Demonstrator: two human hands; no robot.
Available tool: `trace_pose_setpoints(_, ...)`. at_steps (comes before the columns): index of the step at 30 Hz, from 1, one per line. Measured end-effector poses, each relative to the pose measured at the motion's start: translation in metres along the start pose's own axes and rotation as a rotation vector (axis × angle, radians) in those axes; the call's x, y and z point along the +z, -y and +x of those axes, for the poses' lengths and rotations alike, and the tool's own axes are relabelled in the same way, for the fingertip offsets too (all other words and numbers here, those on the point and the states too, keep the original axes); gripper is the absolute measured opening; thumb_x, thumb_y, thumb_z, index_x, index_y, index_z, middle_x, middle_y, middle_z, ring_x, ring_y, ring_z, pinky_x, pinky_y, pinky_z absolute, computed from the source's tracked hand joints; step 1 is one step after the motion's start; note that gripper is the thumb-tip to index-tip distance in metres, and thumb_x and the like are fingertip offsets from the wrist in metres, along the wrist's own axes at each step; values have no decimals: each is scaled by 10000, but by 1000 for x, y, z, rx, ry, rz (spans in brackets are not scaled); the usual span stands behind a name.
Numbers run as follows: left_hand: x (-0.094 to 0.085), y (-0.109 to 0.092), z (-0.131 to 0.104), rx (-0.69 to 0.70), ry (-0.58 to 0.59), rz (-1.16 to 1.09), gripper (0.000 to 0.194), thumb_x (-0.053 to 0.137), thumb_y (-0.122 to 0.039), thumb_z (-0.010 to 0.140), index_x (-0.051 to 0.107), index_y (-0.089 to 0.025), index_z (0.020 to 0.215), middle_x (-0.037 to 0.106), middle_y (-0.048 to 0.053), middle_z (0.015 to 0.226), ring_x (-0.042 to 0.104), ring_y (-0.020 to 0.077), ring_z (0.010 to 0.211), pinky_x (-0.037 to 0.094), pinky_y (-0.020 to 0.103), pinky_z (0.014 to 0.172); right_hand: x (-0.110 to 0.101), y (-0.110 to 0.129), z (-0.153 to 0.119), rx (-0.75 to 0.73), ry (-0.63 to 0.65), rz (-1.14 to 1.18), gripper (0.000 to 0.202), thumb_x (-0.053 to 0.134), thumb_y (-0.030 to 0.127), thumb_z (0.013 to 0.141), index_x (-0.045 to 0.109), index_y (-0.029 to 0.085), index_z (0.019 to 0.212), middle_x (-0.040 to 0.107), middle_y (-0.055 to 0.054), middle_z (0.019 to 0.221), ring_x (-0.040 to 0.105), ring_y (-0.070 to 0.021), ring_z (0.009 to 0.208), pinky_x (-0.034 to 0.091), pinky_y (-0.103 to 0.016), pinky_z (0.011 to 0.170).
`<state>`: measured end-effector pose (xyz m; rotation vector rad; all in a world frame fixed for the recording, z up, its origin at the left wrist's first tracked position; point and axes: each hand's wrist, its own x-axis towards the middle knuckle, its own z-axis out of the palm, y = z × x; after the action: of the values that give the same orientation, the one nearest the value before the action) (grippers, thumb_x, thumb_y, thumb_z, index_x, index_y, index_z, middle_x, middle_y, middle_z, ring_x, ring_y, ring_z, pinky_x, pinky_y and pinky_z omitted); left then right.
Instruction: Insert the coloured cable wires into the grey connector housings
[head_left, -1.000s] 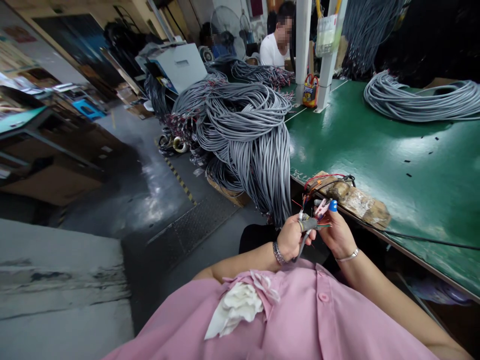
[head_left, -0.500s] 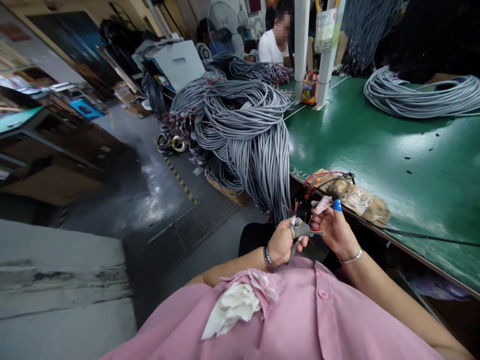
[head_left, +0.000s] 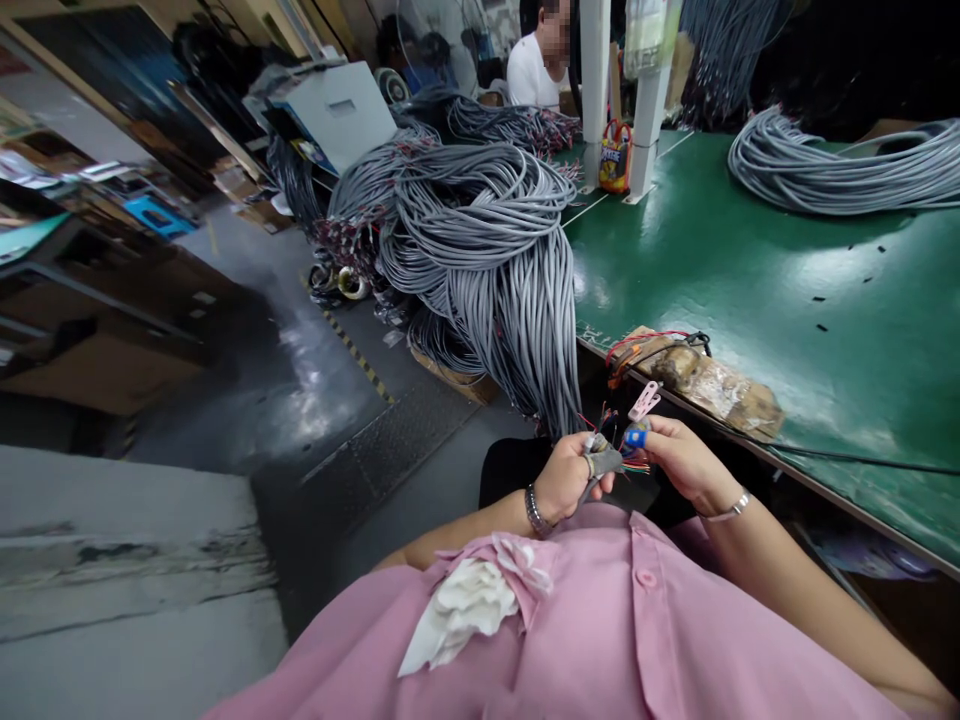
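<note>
My left hand [head_left: 562, 478] is closed around the end of a grey cable [head_left: 600, 464], whose thin coloured wires [head_left: 636, 466] fan out toward the right. Just right of it is my right hand [head_left: 679, 455], thumb and fingers pinched together at the wires, with blue tape on one fingertip. A pink clip [head_left: 645, 400] sticks up above the fingers of my right hand. What exactly these fingertips pinch is too small to tell.
A taped brown block [head_left: 712, 385] with red and black leads lies at the edge of the green table [head_left: 750, 270]. Grey cable bundles [head_left: 487, 220] hang over the table's left end. A cable coil [head_left: 840, 170] and a person in white [head_left: 532, 70] are farther back.
My right hand has turned, its thumb coming down to the fingers near the wires. The pink clip now points upward. My left hand keeps its hold on the cable.
</note>
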<state>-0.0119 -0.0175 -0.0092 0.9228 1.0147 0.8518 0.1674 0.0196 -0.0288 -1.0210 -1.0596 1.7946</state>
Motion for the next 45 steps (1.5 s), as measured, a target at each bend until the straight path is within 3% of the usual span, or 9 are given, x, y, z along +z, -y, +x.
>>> trace_pose_setpoints(4, -3, -3, -1, 10, -14, -38, 291, 671, -385, 719, 532, -146, 628, 562, -1, 489, 426, 60, 341, 265, 187, 349, -7, -5, 4, -75, -186, 158, 132, 688, 273, 756, 629, 181, 681, 536, 26, 576, 449, -91, 520, 411, -218, 518)
trace_pose_setpoints(8, -4, -8, 3, 29, -15, -110, 297, 696, -376, 693, 518, -148, 627, 559, -7, 484, 423, 57, 336, 252, 184, 345, 1, 2, 3, 63, 61, 426, 360, 575, 538, 806, 662, 193, 865, 608, -25, 745, 484, -118, 567, 438, -260, 526)
trace_pose_setpoints(10, -4, -11, 6, 34, -8, -129, 300, 705, -375, 682, 517, -147, 627, 556, -7, 478, 422, 58, 334, 247, 186, 343, 7, 6, 3, 29, 96, 424, 359, 611, 541, 784, 661, 198, 881, 619, -29, 783, 467, -110, 559, 411, -251, 509)
trace_pose_setpoints(13, -3, -14, 10, 35, -3, -128, 296, 705, -367, 683, 517, -146, 622, 558, -6, 477, 418, 55, 331, 239, 185, 344, 12, 5, 6, -135, -80, 233, 235, 686, 425, 771, 659, 191, 781, 577, 5, 647, 405, -91, 507, 334, -237, 476)
trace_pose_setpoints(17, -2, -16, 14, 35, 2, -125, 269, 696, -341, 692, 523, -145, 631, 563, -5, 479, 415, 53, 329, 237, 182, 341, 12, -1, 11, -294, -317, 48, 351, 587, 516, 822, 650, 193, 702, 525, 11, 550, 405, -104, 499, 319, -252, 482)
trace_pose_setpoints(22, 2, -14, 19, 25, 14, -124, 254, 690, -341, 691, 531, -147, 651, 560, -9, 477, 418, 57, 330, 246, 182, 336, 14, 0, 20, -150, -155, 357, 398, 609, 600, 758, 635, 204, 724, 570, -1, 618, 471, -129, 545, 392, -271, 527)
trace_pose_setpoints(25, 5, -11, 23, 33, 18, -119, 240, 680, -329, 698, 530, -146, 653, 562, -8, 480, 415, 55, 329, 246, 181, 336, 15, 0, 24, -126, -187, 438, 379, 661, 570, 730, 634, 193, 711, 588, -4, 624, 488, -127, 549, 407, -272, 537)
trace_pose_setpoints(36, 4, -9, 15, 14, -7, -85, 256, 674, -339, 701, 518, -148, 634, 553, -12, 462, 410, 56, 326, 249, 176, 333, 17, 3, 17, -114, -63, 472, 460, 528, 654, 781, 634, 209, 737, 598, -7, 701, 512, -122, 576, 449, -251, 539)
trace_pose_setpoints(45, -1, -11, 7, 43, -5, -119, 249, 675, -313, 710, 512, -146, 622, 552, -12, 460, 406, 54, 324, 247, 174, 331, 11, 1, 14, -170, -161, 397, 287, 573, 453, 854, 676, 185, 840, 590, -9, 721, 491, -104, 601, 440, -235, 556)
